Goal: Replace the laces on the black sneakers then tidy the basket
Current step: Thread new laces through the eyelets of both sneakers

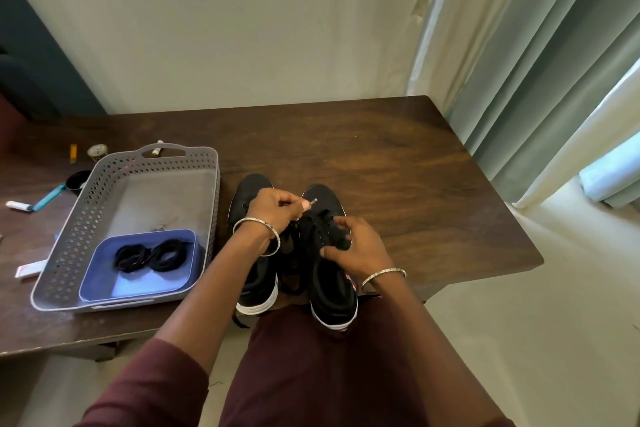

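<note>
- The left hand (277, 210) is raised over the toe end of the pair. Its thumb and forefinger are pressed together, pinching the lace end (313, 200). The pale tip projects just beyond the fingertips, towards the right sneaker (332, 284).
- The remaining left fingers are curled into the palm.
- The black lace runs down from the pinch to the eyelet area between the two hands. Its exact path is lost against the black upper.
- The right hand (358, 248) rests on the eyelet panel of the right sneaker. Its fingers are curled down onto the panel and the thumb is set against the side nearer the left sneaker (256, 282).
- The right hand appears to grip the panel. Whether a lace lies under its fingertips cannot be told.
- Both sneakers stand side by side on the wooden table (398, 166), directly beneath the fingers, toes pointing away from the person.
- Each wrist carries a metal bangle.
- The grey perforated basket (69, 236) stands beyond the left hand's knuckles, just beside the left sneaker.
- A blue tray (104, 274) sits in the basket's near end, with coiled black laces (154, 255) in it, well apart from all fingers.
</note>
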The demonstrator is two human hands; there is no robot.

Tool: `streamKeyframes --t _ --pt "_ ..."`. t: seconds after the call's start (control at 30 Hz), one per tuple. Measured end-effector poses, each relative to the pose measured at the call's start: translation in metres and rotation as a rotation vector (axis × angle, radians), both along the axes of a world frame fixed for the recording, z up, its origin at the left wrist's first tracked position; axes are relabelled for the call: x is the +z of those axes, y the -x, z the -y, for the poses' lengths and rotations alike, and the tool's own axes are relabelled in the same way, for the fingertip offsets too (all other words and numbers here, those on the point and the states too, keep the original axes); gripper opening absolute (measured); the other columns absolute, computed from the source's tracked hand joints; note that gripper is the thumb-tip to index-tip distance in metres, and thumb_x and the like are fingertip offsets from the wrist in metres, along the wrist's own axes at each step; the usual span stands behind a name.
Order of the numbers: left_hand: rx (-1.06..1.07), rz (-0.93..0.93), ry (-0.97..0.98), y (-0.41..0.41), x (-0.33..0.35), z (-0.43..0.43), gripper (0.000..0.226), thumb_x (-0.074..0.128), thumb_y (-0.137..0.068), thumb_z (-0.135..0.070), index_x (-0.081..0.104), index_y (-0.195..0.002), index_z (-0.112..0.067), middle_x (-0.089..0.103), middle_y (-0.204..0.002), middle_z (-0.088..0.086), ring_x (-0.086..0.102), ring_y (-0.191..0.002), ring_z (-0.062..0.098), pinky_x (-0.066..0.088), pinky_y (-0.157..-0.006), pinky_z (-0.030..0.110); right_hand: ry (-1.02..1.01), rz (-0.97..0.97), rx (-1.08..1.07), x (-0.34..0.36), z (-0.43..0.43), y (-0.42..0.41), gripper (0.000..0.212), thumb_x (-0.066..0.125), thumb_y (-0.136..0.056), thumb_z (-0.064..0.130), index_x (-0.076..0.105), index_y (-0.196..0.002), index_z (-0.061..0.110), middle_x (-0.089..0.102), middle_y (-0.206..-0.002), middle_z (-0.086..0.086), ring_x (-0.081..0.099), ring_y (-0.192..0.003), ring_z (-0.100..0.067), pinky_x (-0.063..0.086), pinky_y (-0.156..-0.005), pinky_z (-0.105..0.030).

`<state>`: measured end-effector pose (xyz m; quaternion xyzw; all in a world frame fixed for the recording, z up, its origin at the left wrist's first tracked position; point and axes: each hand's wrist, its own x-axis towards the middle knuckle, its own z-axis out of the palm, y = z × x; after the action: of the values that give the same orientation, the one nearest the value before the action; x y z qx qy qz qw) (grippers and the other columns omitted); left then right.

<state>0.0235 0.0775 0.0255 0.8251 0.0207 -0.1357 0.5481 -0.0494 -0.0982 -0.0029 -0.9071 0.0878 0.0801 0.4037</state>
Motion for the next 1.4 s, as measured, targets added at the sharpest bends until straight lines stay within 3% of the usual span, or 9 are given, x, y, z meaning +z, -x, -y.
streamKeyframes --t 0.2,0.27,0.37,0.6,0.87,1.03,1.13,1.27,1.4 --pt "0.12 0.034 -0.038 0.009 -0.013 0.02 0.009 0.075 -0.086 -0.025 0.075 -0.078 -0.023 0.072 -0.078 -0.005 0.066 -0.079 0.01 0.044 -0.068 0.017 0.248 -0.168 0.298 0.006 0.0 0.001 0.108 0.081 -0.069 0.035 0.02 -0.157 0.02 0.029 -0.151 0.0 0.029 -0.137 -0.027 0.035 -0.112 -0.047" --pt "0.092 0.041 0.006 0.01 -0.015 0.026 0.013 0.071 -0.09 -0.023 0.072 -0.077 -0.024 0.075 -0.08 -0.006 0.068 -0.082 0.008 0.047 -0.074 0.018 0.322 -0.186 0.331 0.004 -0.001 0.003 0.11 0.08 -0.07 0.039 0.017 -0.157 0.021 0.026 -0.151 0.002 0.027 -0.137 -0.025 0.035 -0.111 -0.048" --pt "-0.031 0.021 0.077 0.012 -0.017 0.033 0.012 0.062 -0.097 -0.019 0.068 -0.087 -0.019 0.077 -0.086 -0.001 0.071 -0.088 0.01 0.051 -0.088 0.029 0.353 -0.07 0.178 -0.001 -0.006 0.006 0.087 0.078 -0.073 0.036 0.035 -0.148 0.024 0.038 -0.141 -0.003 0.037 -0.131 -0.029 0.041 -0.106 -0.044" --pt "-0.264 0.231 -0.29 0.015 -0.027 0.032 0.01 0.051 -0.1 -0.019 0.058 -0.094 -0.017 0.075 -0.084 -0.015 0.067 -0.088 0.008 0.052 -0.081 0.037 0.348 0.221 0.062 -0.02 -0.014 0.02 0.047 0.059 -0.087 0.02 0.055 -0.134 0.018 0.054 -0.122 -0.003 0.048 -0.108 -0.024 0.046 -0.094 -0.035" --pt "-0.185 0.461 -0.536 0.019 -0.022 0.031 0.006 0.047 -0.099 -0.021 0.052 -0.096 -0.024 0.068 -0.078 -0.01 0.064 -0.075 0.018 0.047 -0.058 0.035 0.112 0.19 0.004 -0.028 -0.002 0.015 0.056 0.051 -0.09 0.004 0.05 -0.143 0.02 0.05 -0.117 -0.005 0.048 -0.107 -0.025 0.039 -0.098 -0.028" --pt "-0.15 0.395 -0.586 0.018 -0.015 0.03 0.006 0.059 -0.092 -0.028 0.064 -0.089 -0.027 0.069 -0.085 -0.007 0.066 -0.082 0.022 0.053 -0.067 0.036 -0.11 0.042 0.061 -0.017 0.022 0.007 0.062 0.066 -0.084 0.003 0.054 -0.141 0.024 0.05 -0.112 -0.001 0.056 -0.107 -0.016 0.043 -0.095 -0.019" --pt "-0.201 0.346 -0.669 0.016 -0.014 0.035 0.01 0.061 -0.091 -0.029 0.071 -0.09 -0.026 0.065 -0.096 -0.004 0.063 -0.09 0.022 0.05 -0.07 0.034 -0.189 -0.037 0.046 -0.011 0.026 0.003 0.062 0.064 -0.083 0.0 0.056 -0.139 0.026 0.05 -0.107 0.004 0.058 -0.101 -0.017 0.049 -0.085 -0.024" --pt "-0.176 0.295 -0.684 0.017 -0.017 0.042 0.011 0.065 -0.092 -0.028 0.074 -0.089 -0.023 0.055 -0.107 0.001 0.062 -0.092 0.024 0.04 -0.068 0.031 -0.134 0.052 -0.009 -0.011 0.013 0.003 0.053 0.054 -0.085 0.0 0.061 -0.134 0.02 0.053 -0.107 -0.001 0.06 -0.093 -0.019 0.053 -0.083 -0.03" --pt "-0.107 0.219 -0.654 0.017 -0.017 0.051 0.011 0.067 -0.091 -0.026 0.076 -0.086 -0.022 0.055 -0.115 0.004 0.064 -0.092 0.029 0.047 -0.072 0.034 -0.005 0.151 -0.012 -0.012 0.008 0.009 0.045 0.05 -0.088 0.021 0.061 -0.132 0.019 0.053 -0.102 0.0 0.055 -0.092 -0.016 0.046 -0.083 -0.031"
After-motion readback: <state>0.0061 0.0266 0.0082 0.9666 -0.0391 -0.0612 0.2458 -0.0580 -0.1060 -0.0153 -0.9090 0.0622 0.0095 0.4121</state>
